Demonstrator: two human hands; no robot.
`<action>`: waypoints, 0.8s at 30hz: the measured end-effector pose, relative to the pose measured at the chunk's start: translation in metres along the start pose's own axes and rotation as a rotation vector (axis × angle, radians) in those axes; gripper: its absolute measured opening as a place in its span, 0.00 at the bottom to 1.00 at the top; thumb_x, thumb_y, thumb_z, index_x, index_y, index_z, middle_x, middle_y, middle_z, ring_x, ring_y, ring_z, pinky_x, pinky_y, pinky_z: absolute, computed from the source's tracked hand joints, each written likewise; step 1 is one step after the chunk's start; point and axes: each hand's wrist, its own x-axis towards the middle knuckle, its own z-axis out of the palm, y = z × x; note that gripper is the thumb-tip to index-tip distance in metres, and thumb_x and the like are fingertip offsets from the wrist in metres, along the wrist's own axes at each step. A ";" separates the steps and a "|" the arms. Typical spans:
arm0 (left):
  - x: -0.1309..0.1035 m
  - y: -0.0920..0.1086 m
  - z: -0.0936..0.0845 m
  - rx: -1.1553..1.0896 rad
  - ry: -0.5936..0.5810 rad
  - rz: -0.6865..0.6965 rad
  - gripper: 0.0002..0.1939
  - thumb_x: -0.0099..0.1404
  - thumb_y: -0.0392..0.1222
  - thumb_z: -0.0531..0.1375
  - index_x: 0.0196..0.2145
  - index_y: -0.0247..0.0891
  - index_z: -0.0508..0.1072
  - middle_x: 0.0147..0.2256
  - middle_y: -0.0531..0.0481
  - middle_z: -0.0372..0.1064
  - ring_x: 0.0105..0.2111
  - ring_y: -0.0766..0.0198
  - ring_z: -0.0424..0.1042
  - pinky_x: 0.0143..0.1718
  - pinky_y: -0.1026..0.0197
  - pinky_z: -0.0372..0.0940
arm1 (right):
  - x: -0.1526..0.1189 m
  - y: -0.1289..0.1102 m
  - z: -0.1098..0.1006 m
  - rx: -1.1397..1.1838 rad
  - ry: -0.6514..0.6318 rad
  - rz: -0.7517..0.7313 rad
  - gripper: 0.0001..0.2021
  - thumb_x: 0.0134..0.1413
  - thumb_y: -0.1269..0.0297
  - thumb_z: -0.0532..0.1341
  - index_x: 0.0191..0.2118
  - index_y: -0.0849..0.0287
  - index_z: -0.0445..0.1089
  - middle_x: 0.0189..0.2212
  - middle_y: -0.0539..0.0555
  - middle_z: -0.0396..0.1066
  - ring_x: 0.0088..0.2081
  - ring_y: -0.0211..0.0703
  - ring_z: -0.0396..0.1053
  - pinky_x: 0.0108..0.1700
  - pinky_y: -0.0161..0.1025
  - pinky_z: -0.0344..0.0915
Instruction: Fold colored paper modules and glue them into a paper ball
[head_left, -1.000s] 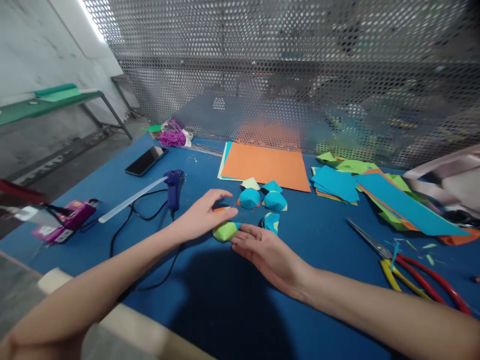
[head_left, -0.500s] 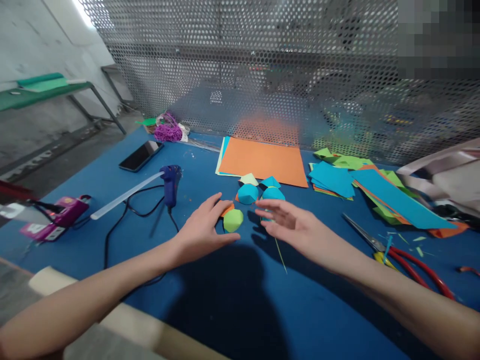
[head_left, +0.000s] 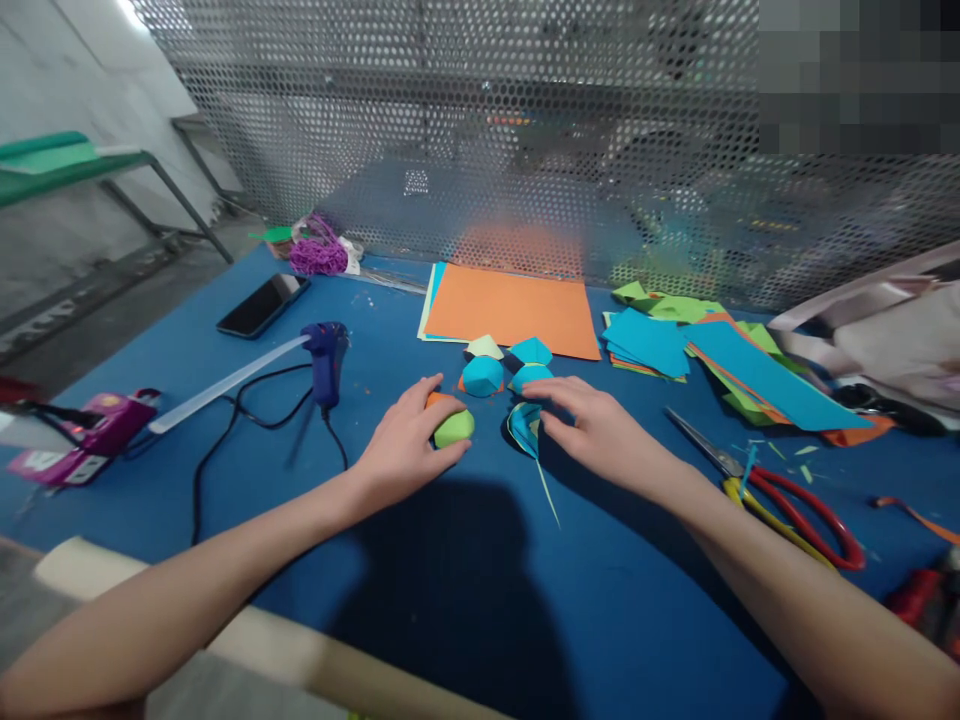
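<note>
My left hand point(head_left: 405, 432) curves round a small green and orange folded paper piece point(head_left: 454, 428), its fingers and thumb apart on either side. Whether it touches the piece is hard to tell. To the right, my right hand point(head_left: 600, 430) is open, fingertips beside a blue paper cup shape point(head_left: 523, 430) with a thin pale strip point(head_left: 549, 495) trailing toward me. Just beyond the hands stand more small folded pieces, a blue one with an orange base point(head_left: 482, 376) and another blue one point(head_left: 531, 378) partly behind my right fingers.
A blue glue gun point(head_left: 327, 362) with its cord lies left, near a phone point(head_left: 264, 305) and a purple power adapter point(head_left: 94, 440). Orange sheets point(head_left: 514, 310) lie at the back. Cut paper point(head_left: 649, 343) and red-and-yellow-handled scissors point(head_left: 810, 515) are at right. Perforated metal point(head_left: 450, 130) walls the back.
My right hand has drawn slightly right, uncovering the blue cup shape. My left fingers have come closer over the green piece. The whole view has shifted a little.
</note>
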 end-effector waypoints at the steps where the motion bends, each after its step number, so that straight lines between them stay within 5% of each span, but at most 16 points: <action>1: 0.000 0.001 0.000 0.015 -0.007 0.001 0.17 0.55 0.47 0.61 0.44 0.45 0.72 0.60 0.42 0.54 0.61 0.46 0.51 0.59 0.45 0.48 | 0.000 -0.001 0.001 -0.015 -0.009 -0.014 0.16 0.52 0.72 0.55 0.45 0.50 0.72 0.44 0.52 0.73 0.49 0.50 0.66 0.53 0.54 0.60; 6: 0.000 0.004 -0.002 0.075 -0.015 0.055 0.16 0.56 0.44 0.60 0.44 0.44 0.71 0.53 0.41 0.60 0.56 0.49 0.59 0.56 0.48 0.54 | 0.000 -0.001 0.011 0.014 -0.079 -0.092 0.22 0.50 0.75 0.55 0.50 0.51 0.69 0.49 0.53 0.70 0.52 0.51 0.63 0.55 0.56 0.57; 11: -0.002 0.004 -0.004 0.045 0.016 0.085 0.17 0.54 0.40 0.60 0.43 0.41 0.71 0.50 0.41 0.62 0.52 0.50 0.62 0.54 0.49 0.56 | -0.001 0.002 0.017 -0.034 -0.126 -0.086 0.18 0.51 0.74 0.54 0.46 0.53 0.72 0.43 0.57 0.73 0.47 0.53 0.66 0.51 0.57 0.57; 18: -0.001 0.004 -0.021 -0.187 0.102 0.042 0.14 0.53 0.40 0.62 0.39 0.41 0.74 0.47 0.43 0.66 0.51 0.52 0.64 0.51 0.52 0.59 | -0.002 -0.005 -0.008 -0.085 -0.284 -0.067 0.21 0.47 0.76 0.54 0.45 0.50 0.72 0.44 0.52 0.73 0.47 0.50 0.68 0.50 0.51 0.61; 24: -0.001 0.001 -0.033 -0.539 0.117 -0.159 0.18 0.52 0.42 0.64 0.43 0.39 0.73 0.44 0.46 0.70 0.43 0.57 0.68 0.46 0.56 0.61 | 0.028 -0.013 -0.015 -0.070 -0.112 -0.074 0.15 0.53 0.70 0.56 0.47 0.53 0.70 0.43 0.54 0.72 0.45 0.50 0.69 0.47 0.47 0.64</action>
